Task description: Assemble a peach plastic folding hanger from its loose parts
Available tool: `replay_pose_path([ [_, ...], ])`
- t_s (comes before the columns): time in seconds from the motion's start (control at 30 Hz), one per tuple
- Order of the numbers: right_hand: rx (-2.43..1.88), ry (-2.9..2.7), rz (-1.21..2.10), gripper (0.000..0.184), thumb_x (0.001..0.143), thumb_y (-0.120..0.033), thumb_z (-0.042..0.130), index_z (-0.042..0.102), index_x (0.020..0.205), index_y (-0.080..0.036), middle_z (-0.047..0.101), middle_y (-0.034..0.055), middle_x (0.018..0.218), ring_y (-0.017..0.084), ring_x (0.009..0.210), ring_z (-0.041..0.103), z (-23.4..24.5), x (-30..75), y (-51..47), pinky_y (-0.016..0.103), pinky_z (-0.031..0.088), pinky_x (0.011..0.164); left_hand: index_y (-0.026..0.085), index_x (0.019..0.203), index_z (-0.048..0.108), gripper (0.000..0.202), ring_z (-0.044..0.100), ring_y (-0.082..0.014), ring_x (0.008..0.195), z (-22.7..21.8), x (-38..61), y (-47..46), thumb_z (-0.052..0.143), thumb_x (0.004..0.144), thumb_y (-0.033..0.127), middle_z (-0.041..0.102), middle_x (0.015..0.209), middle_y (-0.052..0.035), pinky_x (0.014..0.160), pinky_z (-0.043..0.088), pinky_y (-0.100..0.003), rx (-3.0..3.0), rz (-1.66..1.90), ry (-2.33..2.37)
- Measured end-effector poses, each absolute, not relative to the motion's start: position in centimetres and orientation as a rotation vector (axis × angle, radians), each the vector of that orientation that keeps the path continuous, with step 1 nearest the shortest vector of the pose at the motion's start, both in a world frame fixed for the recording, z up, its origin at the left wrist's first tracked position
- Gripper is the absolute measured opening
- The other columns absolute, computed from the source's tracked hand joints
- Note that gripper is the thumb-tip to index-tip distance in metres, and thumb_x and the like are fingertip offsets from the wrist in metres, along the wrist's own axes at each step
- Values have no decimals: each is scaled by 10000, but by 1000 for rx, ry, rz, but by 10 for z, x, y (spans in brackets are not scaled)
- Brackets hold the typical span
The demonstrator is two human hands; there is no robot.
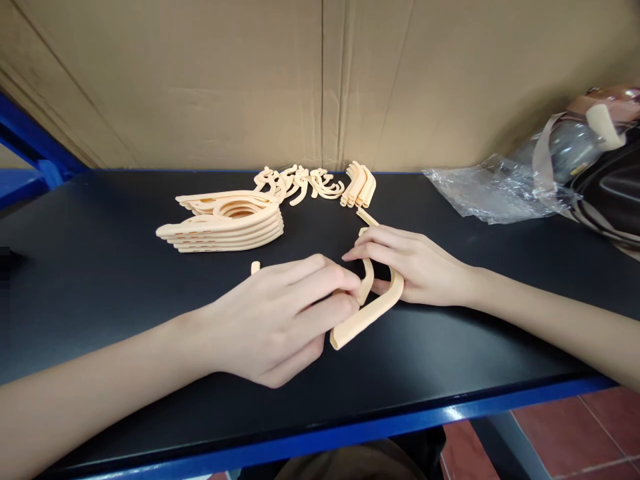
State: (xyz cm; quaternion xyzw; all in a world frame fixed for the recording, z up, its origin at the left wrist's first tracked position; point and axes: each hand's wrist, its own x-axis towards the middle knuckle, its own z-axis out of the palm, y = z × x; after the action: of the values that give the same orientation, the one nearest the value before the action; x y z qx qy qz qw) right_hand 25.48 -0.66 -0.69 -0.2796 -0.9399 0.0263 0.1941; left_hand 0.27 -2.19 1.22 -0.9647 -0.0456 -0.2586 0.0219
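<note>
My right hand is closed around a bent, cream plastic hanger arm, whose hollow end points toward me. A slimmer curved cream piece stands inside the bend, between both hands. My left hand is closed, its fingertips pinching that slim piece at its lower end. Part of the slim piece is hidden by the fingers. Behind my left knuckles the tip of another cream piece shows; the rest of it is hidden.
A stack of cream hangers lies on the black tabletop at the left. Farther back are several loose hooks and a pile of bent arms. Clear plastic wrap and a dark bag lie right. Cardboard stands behind.
</note>
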Motion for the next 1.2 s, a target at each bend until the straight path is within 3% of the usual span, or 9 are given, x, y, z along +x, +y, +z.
replay_pose_path([
  [0.17, -803, -2650, 37, 211, 958, -339, 516, 624, 1031, -173, 612, 75, 1032, 177, 911, 609, -7, 256, -7, 279, 484, 720, 98, 948, 579, 112, 535, -176, 846, 7, 5, -24, 539, 855, 147, 613, 1005, -105, 754, 488, -272, -3060, -818, -180],
  [0.27, -813, -2648, 41, 207, 970, -341, 502, 619, 1000, -172, 607, 64, 1010, 154, 859, 595, -7, 255, -7, 267, 466, 706, 103, 946, 577, 152, 539, -166, 828, 7, 6, -24, 578, 898, 247, 621, 983, -100, 740, 485, -260, -3063, -823, -198],
  [0.47, -802, -2641, 81, 118, 965, -250, 495, 576, 909, -185, 581, 35, 918, 138, 795, 529, -6, 255, -6, 258, 413, 690, 131, 933, 563, 61, 562, -148, 803, 8, 6, -24, 556, 875, 152, 631, 989, -79, 704, 459, -253, -3088, -856, -335],
  [0.6, -772, -2634, 60, 190, 967, -253, 477, 520, 792, -194, 545, 15, 791, 146, 737, 469, -6, 255, -5, 267, 377, 676, 142, 954, 562, 86, 573, -157, 827, 8, 6, -22, 545, 870, 128, 632, 1007, -70, 712, 441, -283, -3096, -857, -419],
  [0.77, -853, -2591, 15, 169, 955, -279, 507, 509, 810, -194, 551, -1, 775, 133, 713, 482, -6, 255, -6, 262, 363, 680, 148, 958, 565, 83, 558, -160, 861, 8, 5, -22, 536, 880, 136, 627, 1026, -62, 724, 419, -291, -3068, -827, -461],
  [1.07, -844, -2571, -67, 362, 974, -313, 478, 402, 640, -194, 422, -25, 654, 114, 614, 382, -10, 254, -4, 263, 310, 614, 154, 991, 593, 121, 544, -174, 842, 6, 4, -19, 497, 920, 176, 628, 1039, -52, 724, 370, -322, -2944, -711, -615],
  [1.2, -827, -2602, -17, 326, 963, -275, 488, 421, 656, -189, 409, -27, 664, 110, 620, 375, -9, 255, -4, 253, 315, 607, 154, 968, 600, 132, 547, -189, 854, 5, 5, -17, 480, 953, 207, 630, 1006, -52, 728, 369, -326, -2931, -609, -657],
])
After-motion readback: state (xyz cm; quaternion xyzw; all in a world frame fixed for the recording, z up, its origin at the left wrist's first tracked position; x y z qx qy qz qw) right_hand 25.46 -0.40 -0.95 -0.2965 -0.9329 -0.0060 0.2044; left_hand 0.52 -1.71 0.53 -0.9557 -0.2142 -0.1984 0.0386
